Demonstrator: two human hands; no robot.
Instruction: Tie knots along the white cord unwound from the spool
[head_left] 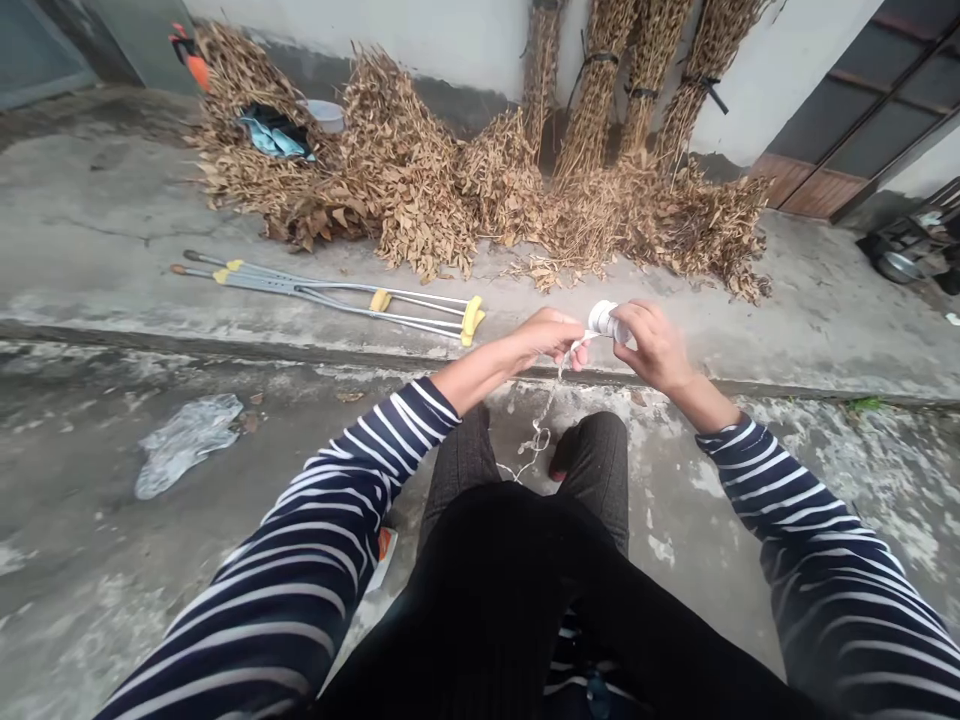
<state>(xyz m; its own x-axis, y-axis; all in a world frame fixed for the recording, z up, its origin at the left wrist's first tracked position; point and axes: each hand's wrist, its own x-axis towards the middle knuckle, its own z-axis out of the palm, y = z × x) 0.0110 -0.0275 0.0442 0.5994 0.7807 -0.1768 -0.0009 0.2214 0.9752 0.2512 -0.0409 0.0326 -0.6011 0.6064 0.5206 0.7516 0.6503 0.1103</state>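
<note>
My right hand (654,343) is closed around a small white spool (602,318), held out in front of me above my knees. My left hand (550,338) pinches the white string (541,420) where it leaves the spool. The loose string hangs down between my legs and ends in a tangle near my foot. Both of my arms are in navy sleeves with white stripes.
Two metal crutches (330,292) with yellow pads lie on the raised concrete step. Piles and tied bundles of dry brown leaves (420,190) rest against the wall behind. A crumpled clear plastic bag (184,440) lies on the ground at left. A doorway (862,120) is at right.
</note>
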